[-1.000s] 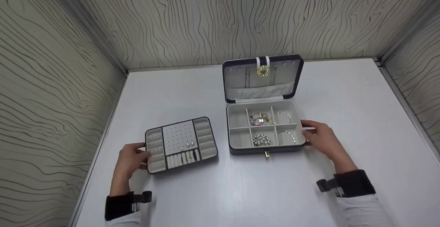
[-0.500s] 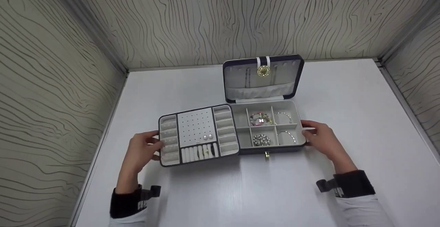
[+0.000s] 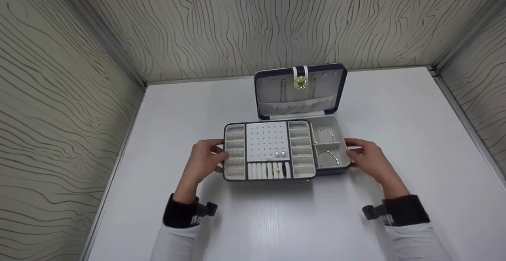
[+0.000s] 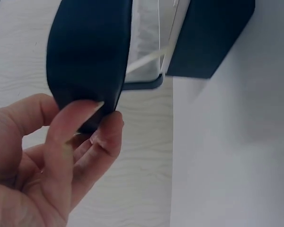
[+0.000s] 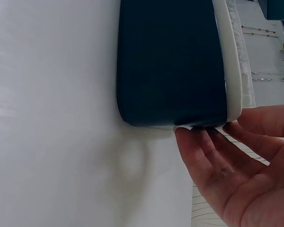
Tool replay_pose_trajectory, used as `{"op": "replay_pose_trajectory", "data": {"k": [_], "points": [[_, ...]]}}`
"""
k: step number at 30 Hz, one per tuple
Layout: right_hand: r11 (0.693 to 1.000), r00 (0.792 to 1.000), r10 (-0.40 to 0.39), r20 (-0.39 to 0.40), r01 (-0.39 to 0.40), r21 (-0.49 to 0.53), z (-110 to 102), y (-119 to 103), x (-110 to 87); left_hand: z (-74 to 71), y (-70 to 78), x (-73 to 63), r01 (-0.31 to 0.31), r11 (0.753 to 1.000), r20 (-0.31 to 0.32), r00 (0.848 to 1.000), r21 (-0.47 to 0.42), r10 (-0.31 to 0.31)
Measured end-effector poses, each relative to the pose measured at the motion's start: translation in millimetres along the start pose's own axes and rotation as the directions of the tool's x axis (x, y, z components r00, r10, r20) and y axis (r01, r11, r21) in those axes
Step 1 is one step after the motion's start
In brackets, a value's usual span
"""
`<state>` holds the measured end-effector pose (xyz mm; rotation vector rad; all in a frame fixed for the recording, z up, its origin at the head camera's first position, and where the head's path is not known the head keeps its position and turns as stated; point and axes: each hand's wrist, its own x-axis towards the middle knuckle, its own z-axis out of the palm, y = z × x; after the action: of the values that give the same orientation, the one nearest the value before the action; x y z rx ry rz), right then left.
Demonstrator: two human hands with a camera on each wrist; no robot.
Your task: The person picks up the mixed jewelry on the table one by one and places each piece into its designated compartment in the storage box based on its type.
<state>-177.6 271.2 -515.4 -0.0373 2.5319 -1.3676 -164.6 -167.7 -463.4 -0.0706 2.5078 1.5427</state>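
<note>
An open jewelry box (image 3: 332,170) with a dark blue outside and pale lining stands on the table, its lid (image 3: 272,91) raised at the back. My left hand (image 3: 201,160) grips the left end of a lift-out jewelry tray (image 3: 267,140) between thumb and fingers. This tray hangs over the left and middle of the box, its right end short of the right compartments. Pearl earrings (image 3: 280,154) and several rings (image 3: 274,171) sit in it. My right hand (image 3: 369,158) holds the box's right end, fingers against the outer wall in the right wrist view.
Two thin bracelets (image 3: 328,157) lie in the right compartments; the tray hides the others. Necklaces (image 3: 283,89) hang inside the lid, under a gold round clasp (image 3: 301,82). Wood-patterned walls (image 3: 205,27) enclose the white table (image 3: 253,229) at the back and sides.
My left hand has carried the tray rightward, from the table left of the box to above its left and middle compartments, turning it straighter. My right hand and the box have stayed put.
</note>
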Motion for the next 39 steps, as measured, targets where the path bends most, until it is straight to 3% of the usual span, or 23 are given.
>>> {"op": "replay_pose_trajectory", "data": {"k": [11,17,22,39], "points": [[1.000,0.998,-0.020,-0.057,0.020,0.000,1,-7,-0.4,46.7,13.8,14.3,0.003,0.998,0.067,0.998,-0.059,0.001],[0.994,0.986,-0.111,-0.122,0.107,-0.036,3,-14,-2.3,62.9,16.4,17.8,-0.047,0.996,0.082,0.995,-0.082,0.053],[0.990,0.978,-0.139,-0.156,0.133,-0.051,0,-19,-5.0,71.4,18.6,19.9,-0.067,0.993,0.092,0.993,-0.102,0.077],[1.000,0.999,-0.016,-0.051,0.015,-0.005,-6,-25,0.1,90.5,17.6,34.0,-0.031,0.995,0.095,0.995,-0.092,0.040]]}}
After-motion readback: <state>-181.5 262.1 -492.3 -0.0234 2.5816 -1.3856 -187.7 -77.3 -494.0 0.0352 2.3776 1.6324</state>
